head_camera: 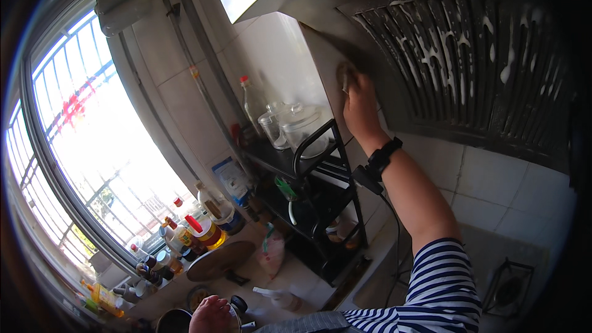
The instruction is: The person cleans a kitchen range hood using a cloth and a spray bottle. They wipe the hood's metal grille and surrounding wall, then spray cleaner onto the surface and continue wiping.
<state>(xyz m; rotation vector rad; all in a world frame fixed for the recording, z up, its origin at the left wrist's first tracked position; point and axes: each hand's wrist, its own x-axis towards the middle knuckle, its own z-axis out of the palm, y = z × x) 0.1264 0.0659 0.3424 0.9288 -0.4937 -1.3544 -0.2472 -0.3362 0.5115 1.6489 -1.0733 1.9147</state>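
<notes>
My right hand [363, 108] grips a dark scrubbing pad [342, 76], pressed to the side wall beside the range hood [319, 2]. A black device is strapped on that wrist [385, 159], with a cable hanging from it. White foam streaks run down the hood's slotted grille [439, 55], to the right of the hand. Low in the view, my left hand [210, 314] has loosely curled fingers and nothing visible in it. It hovers near a dark pan [173, 321] and a white spray bottle [284, 299].
A black rack [319, 236] holding glass jars [303, 132] and a red-capped bottle [252, 101] stands beneath my right hand. Several condiment bottles [185, 236] line the barred window's sill. A round pan lid [222, 261] leans there. A gas burner [506, 289] sits lower right.
</notes>
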